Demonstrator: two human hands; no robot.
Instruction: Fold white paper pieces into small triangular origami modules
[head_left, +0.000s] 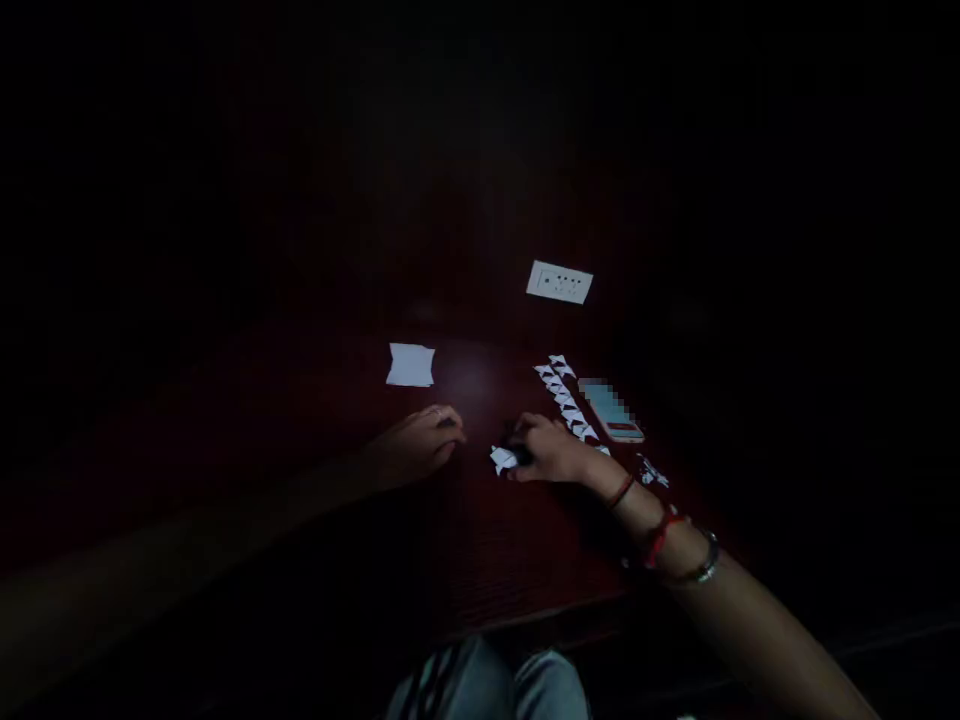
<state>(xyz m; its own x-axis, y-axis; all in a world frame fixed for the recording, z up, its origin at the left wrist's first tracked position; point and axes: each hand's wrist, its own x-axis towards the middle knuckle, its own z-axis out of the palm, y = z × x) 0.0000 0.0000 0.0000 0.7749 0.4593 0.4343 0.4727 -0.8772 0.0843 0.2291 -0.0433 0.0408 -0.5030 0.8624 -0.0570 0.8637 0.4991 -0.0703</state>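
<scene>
Small folded white paper piece [504,459] is sitting right at the fingertips of the right hand [551,452], which is curling around it and pinching it against the tabletop. The left hand [420,442] is resting a little to the left, fingers loosely curled, touching the surface and not holding anything as far as I can see.

Progress-wise, I'd guess a fair bit is already done: a row of little white folded triangular paper units [566,397] is lying in a diagonal line just past the right hand, and a couple more bits of folded white paper [651,473] are lying by the wrist. What's left looks like the flat white rectangular paper sheet [410,365] sitting untouched beyond the left hand, so there's more folding material waiting.

A smartphone with a lit screen [611,410] is lying just beside the row. Further back there's a white rectangular switch plate [559,282].

The dark reddish wooden table [480,540] is barely showing, and the room is so dim that everything around it is going black.
</scene>
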